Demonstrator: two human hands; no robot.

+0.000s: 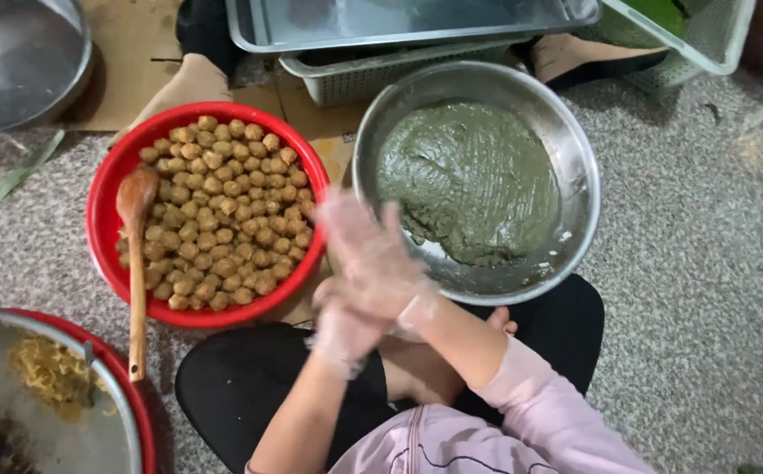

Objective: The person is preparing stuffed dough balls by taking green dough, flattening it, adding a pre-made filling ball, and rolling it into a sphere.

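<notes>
The person sits on a speckled floor point(706, 290) with both hands raised above the lap, each in a thin clear plastic glove. The right hand point(373, 254) lies over the left hand point(342, 329), palms pressed together with the fingers stretched out; the motion blur hides whether anything sits between the palms. Just beyond the hands, to their right, stands a steel bowl point(575, 167) holding a mass of grey-green dough point(469, 180) smeared against its far side. To their left, touching or nearly touching that bowl, a red basin point(100, 219) is filled with small round tan balls point(223, 211), and a wooden spoon point(136, 254) rests in it with its handle hanging out over the near rim. At the near left corner of the view a red-rimmed metal pan point(127, 395) holds some yellow shredded filling point(48, 369). Along the far edge lie a flat steel tray point(399, 22), a grey plastic basket point(355, 79) beneath it, and cardboard point(127, 53).
</notes>
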